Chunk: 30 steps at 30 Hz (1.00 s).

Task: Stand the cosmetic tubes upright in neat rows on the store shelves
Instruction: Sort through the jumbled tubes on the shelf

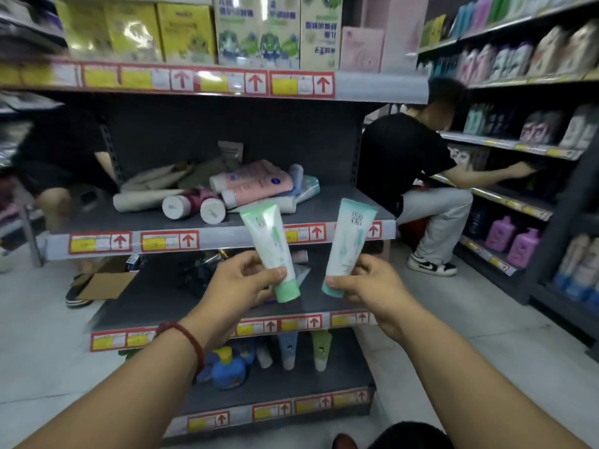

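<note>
A green-capped tube [270, 246] is being pinched near its cap by curled fingers of the left hand [240, 283], a teal-capped tube [348, 241] likewise by the right hand [372, 283]; seemingly light, squashy bodies above the fingers are being spared.

A shop: shelves [340, 209] with price tags [170, 241], blurred bottles [500, 233], probably toiletries.

A person in a black shirt [402, 157] crouches near purple bottles [500, 233]; yellow boxes [136, 30] stand overhead.

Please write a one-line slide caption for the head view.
Left hand holds a green tube, right hand a teal tube, before a shelf of toppled tubes.
</note>
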### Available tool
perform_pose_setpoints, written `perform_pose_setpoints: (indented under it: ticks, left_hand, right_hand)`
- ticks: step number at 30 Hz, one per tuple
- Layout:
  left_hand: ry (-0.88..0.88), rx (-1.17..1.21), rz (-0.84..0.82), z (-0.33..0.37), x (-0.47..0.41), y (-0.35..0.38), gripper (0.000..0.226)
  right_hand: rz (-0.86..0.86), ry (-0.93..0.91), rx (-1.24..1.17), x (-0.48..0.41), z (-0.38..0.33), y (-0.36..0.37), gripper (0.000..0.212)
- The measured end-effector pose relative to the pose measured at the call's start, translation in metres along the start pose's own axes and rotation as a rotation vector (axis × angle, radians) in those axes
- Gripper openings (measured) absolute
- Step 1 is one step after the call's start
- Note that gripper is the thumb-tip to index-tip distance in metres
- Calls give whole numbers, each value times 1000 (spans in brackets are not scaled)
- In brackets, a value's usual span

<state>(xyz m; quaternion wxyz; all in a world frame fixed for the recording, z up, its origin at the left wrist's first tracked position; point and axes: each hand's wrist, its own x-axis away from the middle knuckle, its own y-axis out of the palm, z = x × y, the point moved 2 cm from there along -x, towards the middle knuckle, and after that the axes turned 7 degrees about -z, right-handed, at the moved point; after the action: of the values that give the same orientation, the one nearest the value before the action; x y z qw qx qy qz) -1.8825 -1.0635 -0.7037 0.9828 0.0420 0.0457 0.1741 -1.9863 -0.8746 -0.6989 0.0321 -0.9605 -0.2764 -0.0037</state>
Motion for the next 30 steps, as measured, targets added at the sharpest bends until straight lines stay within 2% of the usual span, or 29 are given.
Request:
perform_pose_setpoints:
  ticks: [6,10,13,17,21,23,28,30]
  left_hand:
    - [72,-122,14,39,-47,26,25]
    - [170,-313,50,53,-86,50,16]
    - [245,-451,73,63,-122,67,21]
    - [278,-611,62,77,-182,84,32]
    - [258,-736,74,87,-244,91,36]
    - [247,-798,95,88,-275,91,36]
    - [187,-695,70,68,-349,91,39]
    - [173,-742,97,58,-370,89,36]
  right_hand:
    - [91,-70,99,-35,-25,-38,42]
    - [208,-107,200,-73,-39,-62,36]
    - [238,-137,283,-106,-51,-79,37]
    - [230,-166,392,-159,-60,-102,40]
    - [207,-192,471,-222,-60,-125,33]
    - [180,-210,487,-256,-57,-134,36]
    - [116,-262,578,-334,-61,-139,43]
    - [89,-252,596,-361,-62,-138,41]
